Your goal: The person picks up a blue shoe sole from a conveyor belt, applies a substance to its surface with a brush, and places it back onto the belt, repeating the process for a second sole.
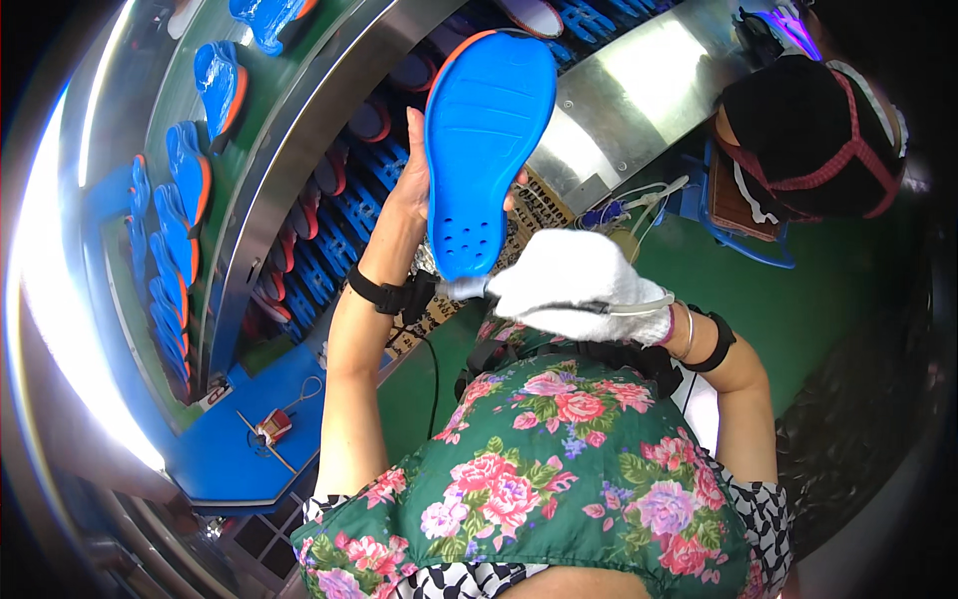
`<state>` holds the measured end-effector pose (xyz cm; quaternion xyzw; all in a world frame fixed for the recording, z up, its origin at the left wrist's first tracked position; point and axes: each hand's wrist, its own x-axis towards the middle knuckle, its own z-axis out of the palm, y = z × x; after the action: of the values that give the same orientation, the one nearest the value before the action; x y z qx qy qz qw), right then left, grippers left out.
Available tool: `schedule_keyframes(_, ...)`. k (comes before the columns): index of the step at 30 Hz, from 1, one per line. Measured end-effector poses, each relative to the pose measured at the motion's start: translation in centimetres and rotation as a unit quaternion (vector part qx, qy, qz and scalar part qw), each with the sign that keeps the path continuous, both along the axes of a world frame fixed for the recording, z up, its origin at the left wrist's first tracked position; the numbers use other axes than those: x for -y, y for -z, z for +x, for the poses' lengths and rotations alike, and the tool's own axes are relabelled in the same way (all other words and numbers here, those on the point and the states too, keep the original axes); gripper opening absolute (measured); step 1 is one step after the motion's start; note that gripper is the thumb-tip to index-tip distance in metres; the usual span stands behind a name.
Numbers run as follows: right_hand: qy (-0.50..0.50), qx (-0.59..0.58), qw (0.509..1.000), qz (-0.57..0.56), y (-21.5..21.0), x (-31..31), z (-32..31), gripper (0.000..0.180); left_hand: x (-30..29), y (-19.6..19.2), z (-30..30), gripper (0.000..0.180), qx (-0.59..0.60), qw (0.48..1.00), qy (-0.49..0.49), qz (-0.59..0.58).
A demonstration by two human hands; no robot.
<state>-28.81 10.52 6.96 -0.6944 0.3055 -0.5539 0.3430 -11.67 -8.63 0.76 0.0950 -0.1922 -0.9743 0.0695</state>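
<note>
The blue insole (489,140) stood up in front of the person's chest, toe end away and holed heel end toward the body, with an orange strip along part of its rim. The left hand (413,180) held it by the sides: thumb against the left edge, the other fingers passing behind, their tips just showing at the right edge, so it was pinched between thumb and fingertips. That grip, I judged, left the broad blue face open to view and the heel free for the other hand. The right hand (574,285), in a white glove, seemed closed round a slim grey tool (467,289) whose near end lay right by the heel; the glove hid the separate fingers, and I could not tell whether the tool touched the insole. Probably the glove was there to guard that hand, the left being bare. Beyond, printed cardboard (544,210) showed behind the insole. To the left a curved green belt (232,165) carried a row of similar insoles (185,165), perhaps spaced for easy picking, near a blue table (215,449). At upper right sat a co-worker in a dark cap (788,130).
</note>
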Motion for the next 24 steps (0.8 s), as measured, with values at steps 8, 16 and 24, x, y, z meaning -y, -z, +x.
schedule_keyframes(8,0.037,0.191,0.937,0.292,-1.4,-0.6,3.0,0.019,1.1,3.0,5.3,0.083,0.057,0.996,-0.066,0.035)
schedule_keyframes(16,0.244,0.066,0.96,0.118,-1.6,0.5,3.7,0.019,-6.7,4.9,6.0,0.059,0.094,0.969,-0.231,-0.002)
schedule_keyframes(24,0.217,-0.013,0.975,0.049,0.8,0.3,3.6,0.017,-4.8,10.7,8.9,0.044,0.183,0.966,-0.147,0.105)
